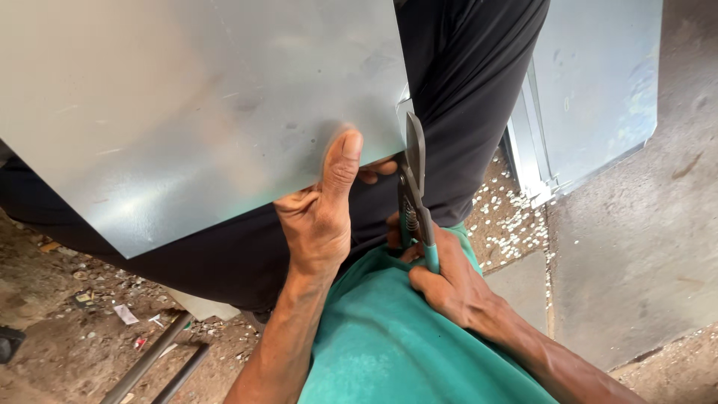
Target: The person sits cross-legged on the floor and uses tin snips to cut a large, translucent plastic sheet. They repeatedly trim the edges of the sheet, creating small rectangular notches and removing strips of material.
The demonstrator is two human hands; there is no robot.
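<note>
Dusty concrete floor (636, 247) below; left hand (318, 217) pinching grey galvanised steel sheet (187, 112), right hand (449, 284) clenched on teal-handled tin snips (413, 194), blades pointing far along right edge.

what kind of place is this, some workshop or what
Probably an informal sheet-metal workshop. The left hand steadies a galvanised metal sheet while the right hand works tin snips at its edge. Another folded metal piece stands on the rough, littered concrete floor.

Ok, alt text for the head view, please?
The right hand works tin snips at the edge of a grey metal sheet, which the left hand grips with thumb on top. The sheet rests over dark trousers.
</note>
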